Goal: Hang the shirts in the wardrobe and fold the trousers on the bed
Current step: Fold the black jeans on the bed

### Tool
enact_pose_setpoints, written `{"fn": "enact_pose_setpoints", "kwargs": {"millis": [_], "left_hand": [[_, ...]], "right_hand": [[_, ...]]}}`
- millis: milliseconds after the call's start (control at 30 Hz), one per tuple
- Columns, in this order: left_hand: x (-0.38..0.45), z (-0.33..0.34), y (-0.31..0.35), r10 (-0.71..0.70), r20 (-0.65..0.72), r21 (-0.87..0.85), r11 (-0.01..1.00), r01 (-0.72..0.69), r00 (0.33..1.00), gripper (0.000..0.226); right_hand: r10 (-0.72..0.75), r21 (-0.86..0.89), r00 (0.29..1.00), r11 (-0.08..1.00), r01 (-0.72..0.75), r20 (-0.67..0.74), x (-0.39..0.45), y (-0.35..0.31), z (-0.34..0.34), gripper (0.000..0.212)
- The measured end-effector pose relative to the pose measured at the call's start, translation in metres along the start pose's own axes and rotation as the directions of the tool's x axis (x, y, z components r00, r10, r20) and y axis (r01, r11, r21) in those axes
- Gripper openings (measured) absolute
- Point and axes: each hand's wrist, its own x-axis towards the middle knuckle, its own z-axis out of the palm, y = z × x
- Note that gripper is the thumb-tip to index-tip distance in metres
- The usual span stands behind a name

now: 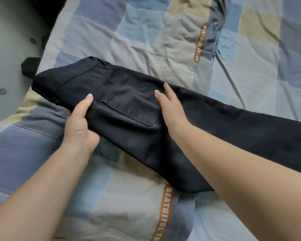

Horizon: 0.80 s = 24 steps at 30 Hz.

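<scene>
— Lying across the bed [111, 28]: dark trousers [132, 108], folded lengthwise, back pocket up.
— Hands?
— Left hand [80, 126] grasps the near edge, thumb on top; right hand [170, 105] rests flat, fingers straight.

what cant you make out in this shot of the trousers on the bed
Head view only:
- Trousers: the leg ends run off the right edge, so their length and any fold there are unseen.
- Left hand: thumb on top; its fingers are hidden beneath the cloth.
- Right hand: palm side hidden against the cloth.
- Black thing on the floor: half hidden by the bed, too dark to identify.
- Shirts and wardrobe: outside the frame.
</scene>
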Motion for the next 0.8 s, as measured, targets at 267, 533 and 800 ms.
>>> {"fn": "enact_pose_setpoints", "kwargs": {"millis": [267, 533, 800], "left_hand": [[-0.085, 0.105, -0.011, 0.145, 0.454, 0.39, 0.855, -0.343, 0.879, 0.03], [-0.168, 0.176, -0.111, -0.026, 0.86, 0.508, 0.138, -0.85, 0.51, 0.055], [-0.264, 0.232, -0.249, -0.342, 0.86, 0.353, -0.14, -0.925, 0.38, 0.067]], "right_hand": [[-0.007, 0.309, 0.99, 0.95, -0.038, 0.14, -0.02, -0.087, -0.048, 0.04], [0.081, 0.446, 0.962, 0.873, -0.195, 0.262, -0.062, -0.13, -0.226, 0.07], [0.171, -0.209, 0.981, 0.96, -0.186, -0.089, -0.126, -0.076, -0.397, 0.016]]}}
